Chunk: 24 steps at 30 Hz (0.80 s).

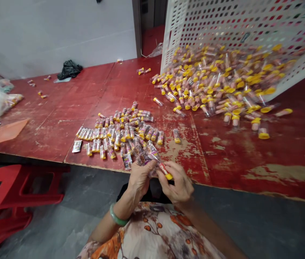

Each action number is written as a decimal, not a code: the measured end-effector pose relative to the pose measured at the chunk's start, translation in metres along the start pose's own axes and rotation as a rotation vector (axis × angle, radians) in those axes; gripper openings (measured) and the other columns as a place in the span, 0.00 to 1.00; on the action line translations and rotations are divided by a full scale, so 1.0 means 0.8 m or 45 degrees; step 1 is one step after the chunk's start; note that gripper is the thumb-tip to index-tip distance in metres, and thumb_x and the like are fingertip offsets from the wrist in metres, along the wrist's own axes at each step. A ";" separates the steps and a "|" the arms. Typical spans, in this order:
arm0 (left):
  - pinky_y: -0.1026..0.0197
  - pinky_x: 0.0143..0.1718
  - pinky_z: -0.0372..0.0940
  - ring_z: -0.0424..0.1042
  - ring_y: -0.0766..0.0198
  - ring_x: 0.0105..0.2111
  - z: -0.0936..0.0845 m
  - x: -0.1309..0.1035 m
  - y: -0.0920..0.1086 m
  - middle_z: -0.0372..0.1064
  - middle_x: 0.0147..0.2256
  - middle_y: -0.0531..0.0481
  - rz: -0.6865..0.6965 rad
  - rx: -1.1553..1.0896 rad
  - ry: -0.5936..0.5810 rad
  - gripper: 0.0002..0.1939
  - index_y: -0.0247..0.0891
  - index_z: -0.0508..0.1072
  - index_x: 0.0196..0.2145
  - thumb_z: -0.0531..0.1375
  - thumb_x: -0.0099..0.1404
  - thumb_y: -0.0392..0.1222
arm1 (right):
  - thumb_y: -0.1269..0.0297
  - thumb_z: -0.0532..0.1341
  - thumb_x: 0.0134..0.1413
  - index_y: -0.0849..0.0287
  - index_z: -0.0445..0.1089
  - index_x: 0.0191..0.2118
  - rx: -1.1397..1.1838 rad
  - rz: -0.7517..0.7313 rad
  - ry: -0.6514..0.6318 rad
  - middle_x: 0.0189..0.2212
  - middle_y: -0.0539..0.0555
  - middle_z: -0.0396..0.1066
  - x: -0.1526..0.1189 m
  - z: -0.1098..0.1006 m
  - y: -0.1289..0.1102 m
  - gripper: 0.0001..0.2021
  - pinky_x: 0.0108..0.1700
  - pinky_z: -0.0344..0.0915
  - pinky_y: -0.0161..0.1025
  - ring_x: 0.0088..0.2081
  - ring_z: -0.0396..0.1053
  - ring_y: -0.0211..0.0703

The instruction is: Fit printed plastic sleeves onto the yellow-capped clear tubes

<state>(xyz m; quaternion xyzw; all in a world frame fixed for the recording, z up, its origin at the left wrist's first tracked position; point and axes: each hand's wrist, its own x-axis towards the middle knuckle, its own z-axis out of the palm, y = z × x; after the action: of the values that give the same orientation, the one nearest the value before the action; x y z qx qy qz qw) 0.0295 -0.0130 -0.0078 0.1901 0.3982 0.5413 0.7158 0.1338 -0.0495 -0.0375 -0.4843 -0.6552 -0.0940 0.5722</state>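
Observation:
My right hand (178, 181) is closed on a small clear tube with a yellow cap (165, 171), held tilted just past the table's front edge. My left hand (141, 177) pinches printed plastic packets (144, 157) beside it, and the two hands nearly meet. Beyond them lies a group of capped tubes with printed wrapping (116, 133), partly in rows. One such tube (176, 135) lies apart to the right. A silvery packet (77, 146) is at the group's left end.
A white perforated basket (175, 32) lies tipped at the back right, with a heap of yellow-capped tubes (208, 79) spilling onto the red table (230, 151). A black bag (70, 69) is at the back left, clear bags at the far left. Red stools (4, 187) stand below left.

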 end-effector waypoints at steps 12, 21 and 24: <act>0.62 0.35 0.68 0.74 0.65 0.28 -0.002 0.015 0.013 0.75 0.32 0.50 -0.008 -0.053 0.153 0.20 0.36 0.74 0.37 0.71 0.45 0.42 | 0.76 0.58 0.54 0.58 0.63 0.55 0.364 0.015 -0.230 0.44 0.60 0.67 0.012 -0.001 0.008 0.22 0.44 0.72 0.42 0.47 0.69 0.46; 0.63 0.32 0.66 0.72 0.66 0.26 -0.005 0.004 0.005 0.75 0.29 0.50 -0.117 0.062 0.018 0.19 0.33 0.75 0.34 0.73 0.42 0.39 | 0.62 0.70 0.41 0.57 0.65 0.40 0.570 0.522 -0.188 0.39 0.54 0.66 0.019 0.019 0.028 0.19 0.33 0.68 0.36 0.35 0.67 0.39; 0.61 0.33 0.67 0.73 0.64 0.28 -0.006 0.000 0.003 0.75 0.31 0.49 -0.120 0.062 -0.025 0.20 0.34 0.75 0.35 0.73 0.43 0.38 | 0.63 0.69 0.42 0.57 0.65 0.39 0.859 0.663 -0.240 0.36 0.51 0.64 0.022 0.024 0.031 0.17 0.30 0.66 0.33 0.32 0.66 0.36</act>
<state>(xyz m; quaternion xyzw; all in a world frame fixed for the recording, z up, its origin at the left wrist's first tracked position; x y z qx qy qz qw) 0.0243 -0.0130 -0.0088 0.1936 0.4127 0.4953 0.7395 0.1419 -0.0142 -0.0396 -0.4256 -0.5546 0.3174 0.6407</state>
